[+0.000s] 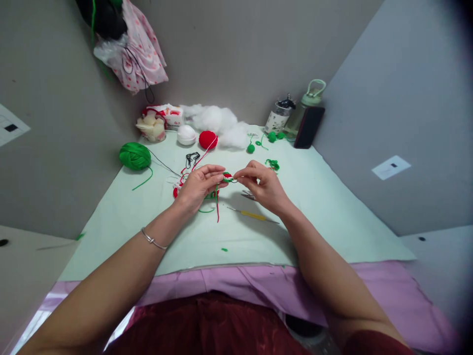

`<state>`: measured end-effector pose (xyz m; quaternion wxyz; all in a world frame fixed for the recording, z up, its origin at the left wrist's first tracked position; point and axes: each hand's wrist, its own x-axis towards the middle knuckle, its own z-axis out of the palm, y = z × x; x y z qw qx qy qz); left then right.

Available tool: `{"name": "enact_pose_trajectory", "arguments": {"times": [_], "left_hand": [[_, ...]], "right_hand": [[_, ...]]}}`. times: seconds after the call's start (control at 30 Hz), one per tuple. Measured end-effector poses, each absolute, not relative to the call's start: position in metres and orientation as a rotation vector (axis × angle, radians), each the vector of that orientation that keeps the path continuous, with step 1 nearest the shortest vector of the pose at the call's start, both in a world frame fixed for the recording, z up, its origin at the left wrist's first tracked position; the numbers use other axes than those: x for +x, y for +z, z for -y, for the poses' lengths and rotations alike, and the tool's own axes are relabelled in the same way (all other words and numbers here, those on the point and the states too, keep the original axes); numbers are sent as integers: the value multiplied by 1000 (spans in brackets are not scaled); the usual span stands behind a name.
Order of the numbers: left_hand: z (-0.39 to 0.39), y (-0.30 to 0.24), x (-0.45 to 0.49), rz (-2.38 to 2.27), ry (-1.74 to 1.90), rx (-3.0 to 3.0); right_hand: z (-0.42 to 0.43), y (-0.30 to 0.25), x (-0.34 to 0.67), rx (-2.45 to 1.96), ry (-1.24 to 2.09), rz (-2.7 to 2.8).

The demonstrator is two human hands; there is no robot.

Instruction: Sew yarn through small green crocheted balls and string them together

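Observation:
My left hand point(199, 185) and my right hand point(263, 186) meet over the middle of a pale green table point(314, 217). Between their fingertips sits a small red and green crochet piece point(227, 177). The left fingers pinch it from the left, the right thumb and forefinger pinch it from the right. Red yarn point(217, 207) hangs down from the piece and trails back to a red yarn ball point(208, 139). A yellow-handled crochet hook point(253, 215) lies on the table just below my right hand.
A green yarn ball point(135, 156) lies at the left edge. A white ball point(186, 134), white stuffing point(218, 121), a snack bag point(155, 124), small green pieces point(272, 164), two bottles point(308, 106) and a dark phone point(309, 127) line the back. Grey walls close in on both sides.

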<state>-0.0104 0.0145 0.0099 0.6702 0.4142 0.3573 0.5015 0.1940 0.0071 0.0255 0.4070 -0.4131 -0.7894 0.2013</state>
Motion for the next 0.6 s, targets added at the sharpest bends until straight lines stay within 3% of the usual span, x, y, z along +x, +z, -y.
{"name": "enact_pose_trajectory", "arguments": {"times": [0.6], "left_hand": [[-15,1,-8,-749,1139,869]], "right_hand": [[-16,12,189,-1031,641,1844]]}}
